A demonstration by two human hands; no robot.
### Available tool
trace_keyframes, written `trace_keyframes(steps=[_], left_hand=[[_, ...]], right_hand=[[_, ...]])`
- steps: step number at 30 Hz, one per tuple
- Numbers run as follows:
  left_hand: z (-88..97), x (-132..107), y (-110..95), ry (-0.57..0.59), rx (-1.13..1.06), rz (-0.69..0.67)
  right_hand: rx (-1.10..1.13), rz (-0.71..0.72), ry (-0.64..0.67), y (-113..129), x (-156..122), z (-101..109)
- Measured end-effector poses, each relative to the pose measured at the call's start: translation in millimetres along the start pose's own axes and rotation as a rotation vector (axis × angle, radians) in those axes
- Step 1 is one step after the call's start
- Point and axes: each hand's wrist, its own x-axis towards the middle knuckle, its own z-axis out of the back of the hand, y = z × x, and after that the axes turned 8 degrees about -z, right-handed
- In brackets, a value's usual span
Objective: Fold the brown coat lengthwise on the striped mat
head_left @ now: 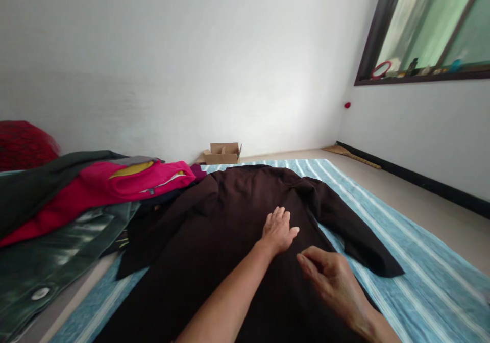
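Observation:
A dark brown-black long-sleeved garment point(237, 220) lies spread out, its sleeves reaching out to both sides. My left hand point(278, 230) rests flat on the middle of it, fingers stretched out and holding nothing. Close by on the right, my right hand point(335, 282) is closed over the garment's right side, its fingers curled in. What it grips, if anything, is hidden by the hand. Beneath the garment is a blue sheet with white stripes point(413, 261).
At left is a heap of clothes: a pink jacket point(115, 190), a dark grey garment point(49, 179) and a dark green piece with a button point(65, 251). An open cardboard box point(223, 154) stands by the white wall. A brush-like tool point(352, 154) lies along the right wall.

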Motion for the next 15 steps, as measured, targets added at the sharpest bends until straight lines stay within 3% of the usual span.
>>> trace_keyframes(steps=[3,6,12,15], left_hand=[[-26.0,10,4,0.049,-0.001,0.037],[-43.2,10,9,0.061,0.006,0.036],[-54.7,9,14,0.014,-0.031,0.054],[-54.9,8,14,0.005,-0.093,0.045]], right_hand=[[-0.014,0.012,0.033,2,29,6],[0.003,0.028,0.073,1,81,9],[-0.106,-0.039,-0.083,-25,219,0],[-0.205,-0.076,-0.125,-40,270,-10]])
